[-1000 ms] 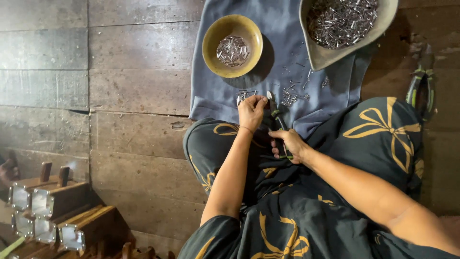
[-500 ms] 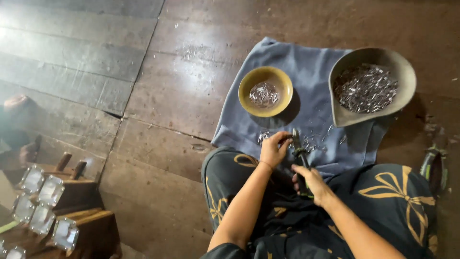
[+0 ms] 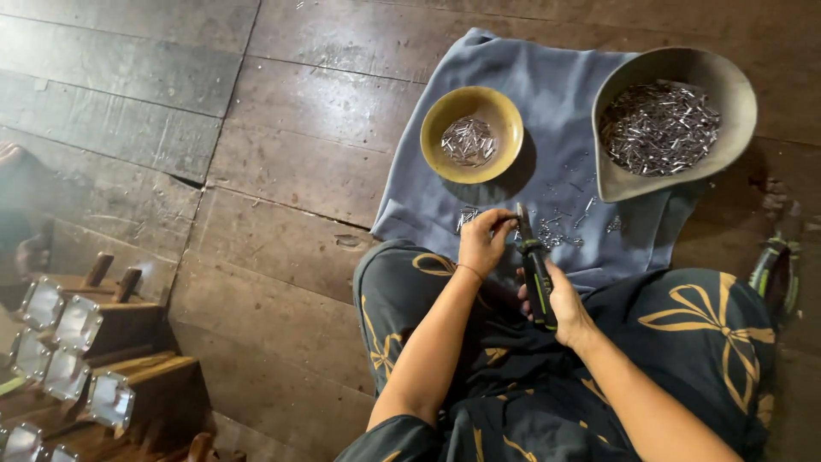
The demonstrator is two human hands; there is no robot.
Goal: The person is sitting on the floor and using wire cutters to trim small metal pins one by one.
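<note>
I sit on a wooden floor with a blue-grey cloth (image 3: 547, 103) spread in front of my knees. My right hand (image 3: 558, 301) grips black-handled pliers (image 3: 536, 274), jaws pointing up toward the cloth. My left hand (image 3: 482, 242) pinches a small metal piece right at the plier jaws. Loose small metal pieces (image 3: 564, 224) lie scattered on the cloth just beyond both hands. A yellow bowl (image 3: 506, 118) holds a small heap of metal pieces. A larger grey bowl (image 3: 731, 85) at the right is full of them.
Wooden blocks with shiny metal caps (image 3: 81, 342) are stacked at the lower left. Another green-and-black handled tool (image 3: 774, 269) lies on the floor at the right. Dark floor planks (image 3: 282, 162) stretch to the left of the cloth.
The view has shifted and moved closer, so the bowls and cloth sit further right and larger. Both hands stay together at the cloth's near edge, still working the pliers and metal piece.
</note>
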